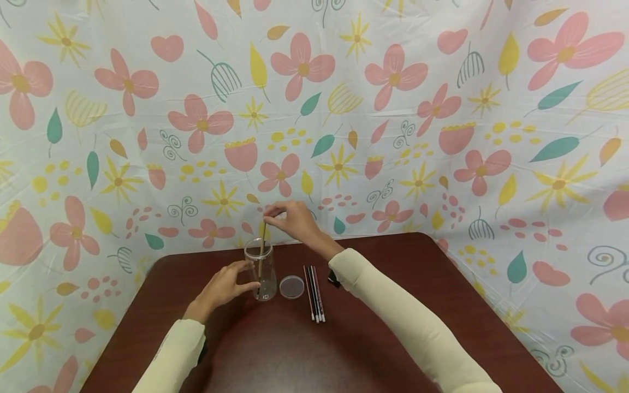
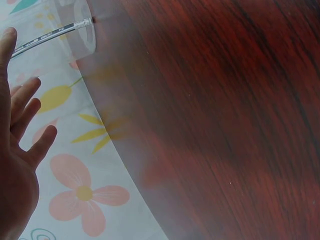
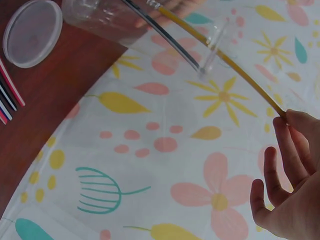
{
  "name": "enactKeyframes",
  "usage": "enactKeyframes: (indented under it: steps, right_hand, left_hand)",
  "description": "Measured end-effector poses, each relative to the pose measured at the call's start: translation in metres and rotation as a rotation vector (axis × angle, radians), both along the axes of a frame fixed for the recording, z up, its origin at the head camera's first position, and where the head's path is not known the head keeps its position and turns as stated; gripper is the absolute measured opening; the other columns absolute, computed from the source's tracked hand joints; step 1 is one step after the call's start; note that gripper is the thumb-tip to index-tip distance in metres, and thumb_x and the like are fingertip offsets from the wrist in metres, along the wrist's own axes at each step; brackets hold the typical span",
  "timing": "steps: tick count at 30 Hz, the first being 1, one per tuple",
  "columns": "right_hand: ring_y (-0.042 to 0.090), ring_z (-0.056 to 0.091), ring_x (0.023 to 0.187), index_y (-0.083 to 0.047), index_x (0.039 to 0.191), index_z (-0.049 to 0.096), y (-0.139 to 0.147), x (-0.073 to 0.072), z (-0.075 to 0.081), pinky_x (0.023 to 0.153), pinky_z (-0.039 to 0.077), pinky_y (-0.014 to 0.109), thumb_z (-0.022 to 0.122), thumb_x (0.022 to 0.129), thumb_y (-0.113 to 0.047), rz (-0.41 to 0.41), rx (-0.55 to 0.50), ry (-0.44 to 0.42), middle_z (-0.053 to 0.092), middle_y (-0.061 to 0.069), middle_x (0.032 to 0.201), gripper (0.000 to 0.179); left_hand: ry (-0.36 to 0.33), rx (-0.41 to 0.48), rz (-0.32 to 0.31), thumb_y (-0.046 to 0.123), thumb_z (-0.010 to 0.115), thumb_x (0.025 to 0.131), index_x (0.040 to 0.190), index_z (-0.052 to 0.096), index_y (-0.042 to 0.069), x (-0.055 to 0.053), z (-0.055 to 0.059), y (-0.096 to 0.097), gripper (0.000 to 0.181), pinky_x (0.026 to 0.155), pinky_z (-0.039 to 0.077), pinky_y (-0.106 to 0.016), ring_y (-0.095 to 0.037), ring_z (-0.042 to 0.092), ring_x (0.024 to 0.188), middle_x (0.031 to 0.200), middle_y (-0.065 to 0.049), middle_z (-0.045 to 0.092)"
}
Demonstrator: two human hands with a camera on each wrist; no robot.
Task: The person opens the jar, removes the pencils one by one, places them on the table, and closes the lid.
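A clear jar (image 1: 268, 275) stands upright and uncapped on the table, with my left hand (image 1: 222, 285) holding its side between thumb and fingers. My right hand (image 1: 295, 221) is above the rim and to its right. Thumb and forefinger pinch the top end of a yellow pencil (image 3: 250, 82), whose metal-banded lower end is down inside the jar. A dark pencil (image 3: 167, 40) leans inside the jar too; its banded end rests near the base in the left wrist view. The left hand's fingers show partly through the jar wall in the right wrist view.
A round clear lid (image 1: 292, 287) lies flat just right of the jar. Beyond it, several pencils (image 1: 315, 295) with white ends lie side by side under the right forearm's side. Behind the dark red table (image 1: 275, 349) hangs a flowered cloth (image 1: 314, 125).
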State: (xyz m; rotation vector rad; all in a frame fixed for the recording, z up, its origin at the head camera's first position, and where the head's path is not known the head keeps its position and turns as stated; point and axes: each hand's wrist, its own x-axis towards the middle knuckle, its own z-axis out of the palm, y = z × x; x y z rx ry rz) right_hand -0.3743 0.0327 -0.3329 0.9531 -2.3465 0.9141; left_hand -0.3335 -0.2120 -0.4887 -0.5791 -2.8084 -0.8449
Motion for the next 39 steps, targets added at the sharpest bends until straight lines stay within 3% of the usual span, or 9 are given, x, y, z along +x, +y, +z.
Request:
enactKeyframes:
  steps: [5, 10, 16, 22, 24, 26, 30, 35, 39]
  right_hand:
    - [0.001, 0.058, 0.055, -0.022, 0.097, 0.075, 0.007, 0.001, 0.008, 0.043, 0.039, 0.022, 0.071, 0.087, -0.032, 0.0, -0.037, -0.013, 0.072, -0.01, 0.089, 0.015]
    - [-0.004, 0.059, 0.065, -0.023, 0.096, 0.075, 0.014, -0.001, 0.017, 0.046, 0.038, 0.021, 0.071, 0.087, -0.035, -0.006, -0.067, 0.0, 0.072, -0.012, 0.088, 0.016]
    - [0.011, 0.036, 0.033, -0.023, 0.096, 0.075, 0.023, -0.002, 0.024, 0.037, 0.025, 0.024, 0.073, 0.086, -0.032, -0.024, -0.084, 0.021, 0.073, -0.006, 0.091, 0.014]
    - [0.012, 0.025, 0.032, -0.022, 0.098, 0.074, 0.031, -0.003, 0.032, 0.037, 0.021, 0.023, 0.072, 0.086, -0.032, -0.045, -0.103, 0.05, 0.073, -0.005, 0.091, 0.016]
    - [0.009, 0.033, 0.035, -0.021, 0.098, 0.075, 0.035, -0.004, 0.036, 0.039, 0.022, 0.024, 0.073, 0.086, -0.033, -0.057, -0.114, 0.059, 0.073, -0.005, 0.091, 0.017]
    - [0.007, 0.049, 0.045, -0.02, 0.097, 0.075, 0.039, -0.005, 0.04, 0.042, 0.032, 0.023, 0.074, 0.085, -0.032, -0.065, -0.136, 0.063, 0.073, -0.004, 0.09, 0.018]
    - [0.008, 0.067, 0.079, -0.017, 0.096, 0.076, 0.048, -0.01, 0.047, 0.054, 0.045, 0.023, 0.075, 0.084, -0.03, -0.059, -0.179, 0.096, 0.074, -0.002, 0.089, 0.017]
    - [0.009, 0.067, 0.079, -0.017, 0.098, 0.075, 0.062, -0.012, 0.054, 0.046, 0.035, 0.025, 0.074, 0.085, -0.028, -0.062, -0.22, 0.113, 0.073, -0.003, 0.092, 0.017]
    - [0.008, 0.065, 0.074, -0.021, 0.098, 0.075, 0.074, -0.014, 0.059, 0.051, 0.04, 0.026, 0.073, 0.086, -0.031, -0.101, -0.232, 0.127, 0.073, -0.006, 0.09, 0.016]
  left_hand:
    - [-0.008, -0.007, 0.005, 0.059, 0.07, 0.077, 0.135, 0.053, 0.02, 0.0, -0.001, 0.0, 0.072, 0.095, 0.046, -0.05, -0.021, 0.053, 0.122, 0.13, 0.001, 0.059]
    - [-0.005, -0.011, 0.013, 0.06, 0.069, 0.076, 0.135, 0.053, 0.021, 0.0, -0.001, -0.001, 0.072, 0.096, 0.045, -0.049, -0.018, 0.053, 0.123, 0.13, 0.005, 0.058]
    - [0.01, -0.009, 0.011, 0.059, 0.071, 0.077, 0.134, 0.054, 0.021, 0.0, -0.003, -0.002, 0.071, 0.096, 0.045, -0.048, -0.018, 0.054, 0.122, 0.129, 0.005, 0.059]
    - [0.007, -0.008, 0.016, 0.057, 0.072, 0.077, 0.134, 0.054, 0.021, 0.001, -0.005, -0.002, 0.07, 0.096, 0.045, -0.048, -0.018, 0.053, 0.122, 0.129, 0.006, 0.059]
    - [0.003, 0.0, 0.019, 0.053, 0.074, 0.078, 0.134, 0.054, 0.02, 0.001, -0.005, 0.0, 0.068, 0.096, 0.045, -0.049, -0.018, 0.053, 0.122, 0.129, 0.005, 0.059]
    - [-0.001, 0.006, 0.021, 0.05, 0.075, 0.078, 0.134, 0.054, 0.02, 0.001, -0.005, 0.001, 0.066, 0.096, 0.045, -0.049, -0.019, 0.053, 0.123, 0.129, 0.005, 0.059]
    - [0.001, 0.01, 0.015, 0.049, 0.075, 0.079, 0.134, 0.054, 0.02, 0.001, -0.006, 0.001, 0.066, 0.096, 0.045, -0.049, -0.019, 0.053, 0.123, 0.129, 0.005, 0.06]
    - [0.004, 0.008, 0.011, 0.049, 0.075, 0.079, 0.134, 0.054, 0.02, 0.0, -0.004, 0.0, 0.066, 0.096, 0.046, -0.049, -0.018, 0.054, 0.122, 0.129, 0.005, 0.06]
    - [0.011, 0.007, 0.01, 0.049, 0.075, 0.079, 0.134, 0.054, 0.02, -0.001, -0.001, 0.0, 0.066, 0.095, 0.046, -0.049, -0.018, 0.054, 0.122, 0.128, 0.006, 0.06]
